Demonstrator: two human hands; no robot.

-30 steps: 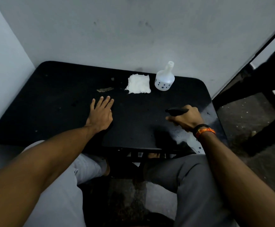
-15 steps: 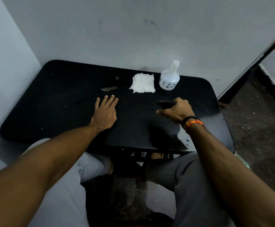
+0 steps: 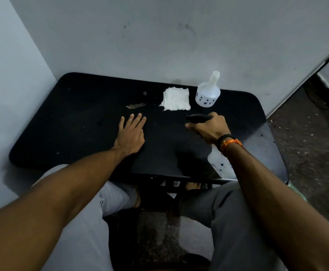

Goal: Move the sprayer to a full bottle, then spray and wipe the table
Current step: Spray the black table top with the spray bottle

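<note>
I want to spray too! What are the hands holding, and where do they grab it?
The right hand grips the spray bottle by its black sprayer head. The left hand holds nothing; it lies flat on the table.

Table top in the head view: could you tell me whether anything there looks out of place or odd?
Yes: a brownish scrap lies on the black table left of the white cloth, and the bottle at the back stands open-necked, without a sprayer.

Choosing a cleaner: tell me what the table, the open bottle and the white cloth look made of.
Table: black, smooth, faintly glossy, probably laminate or painted board.
Open bottle: translucent white plastic, matte, printed blue flowers.
White cloth: soft folded fabric or tissue, frayed edges; can't tell which.
</note>
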